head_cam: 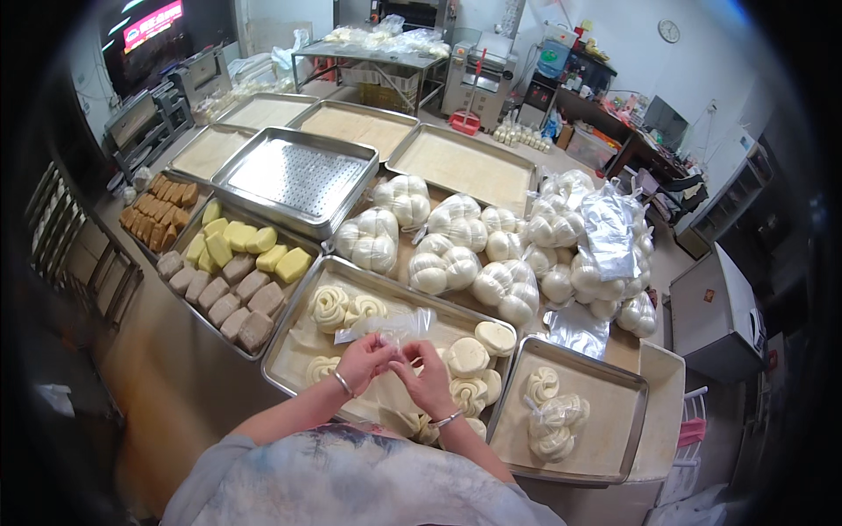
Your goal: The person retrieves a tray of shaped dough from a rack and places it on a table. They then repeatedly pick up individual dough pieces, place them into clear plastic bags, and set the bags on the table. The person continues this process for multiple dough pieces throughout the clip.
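Observation:
My left hand [366, 365] and my right hand [422, 375] meet over a lined metal tray [283, 352], their fingertips pinching a clear plastic bag [411, 322] between them. The bag looks flat and stretches away over the tray. Swirled steamed buns [329, 308] lie at the tray's left. Round pale buns [468, 358] are piled at its right, beside my right hand, partly hidden by my forearm. A smaller tray [608, 421] on the right holds a single twisted bun [543, 385] and a bag of twisted buns [559, 427].
Bagged white buns [447, 263] crowd the table beyond, with silvery plastic bags [608, 237] on top. Yellow and brown buns [223, 309] fill a tray at left. Stacked perforated trays [296, 174] and lined trays [467, 164] stand farther back. A white chest [717, 315] is at right.

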